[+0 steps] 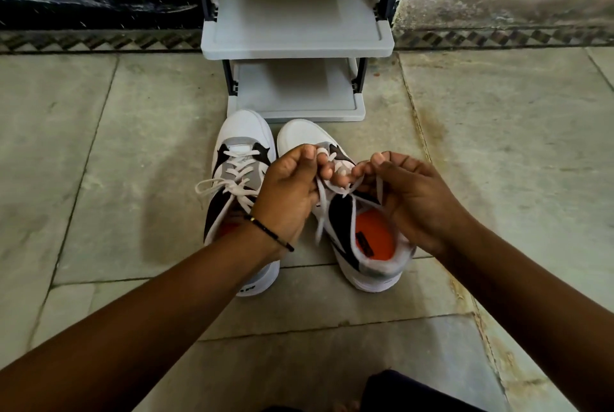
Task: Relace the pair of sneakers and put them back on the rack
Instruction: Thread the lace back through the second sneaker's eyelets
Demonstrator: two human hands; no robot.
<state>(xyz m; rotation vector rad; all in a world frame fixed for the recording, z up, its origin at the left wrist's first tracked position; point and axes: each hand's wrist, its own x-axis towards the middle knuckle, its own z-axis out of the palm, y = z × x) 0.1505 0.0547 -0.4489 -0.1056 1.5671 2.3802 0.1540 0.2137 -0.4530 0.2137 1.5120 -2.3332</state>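
Observation:
Two white, grey and black sneakers stand side by side on the stone floor, toes toward the rack. The left sneaker point(237, 159) is laced with its white lace tied in a loose bow. The right sneaker point(365, 242) shows an orange insole, and its white lace point(320, 209) runs up into both hands. My left hand point(285, 192) pinches one lace strand over the shoe's tongue; a black bracelet sits on that wrist. My right hand point(408, 195) pinches the other strand. Both hands hide the upper eyelets.
A grey plastic shoe rack point(297, 43) with dark posts stands just beyond the sneakers' toes, its shelves bare. A patterned border strip and a dark band run along the wall behind it. My dark-clothed knee point(415, 391) shows at the bottom edge.

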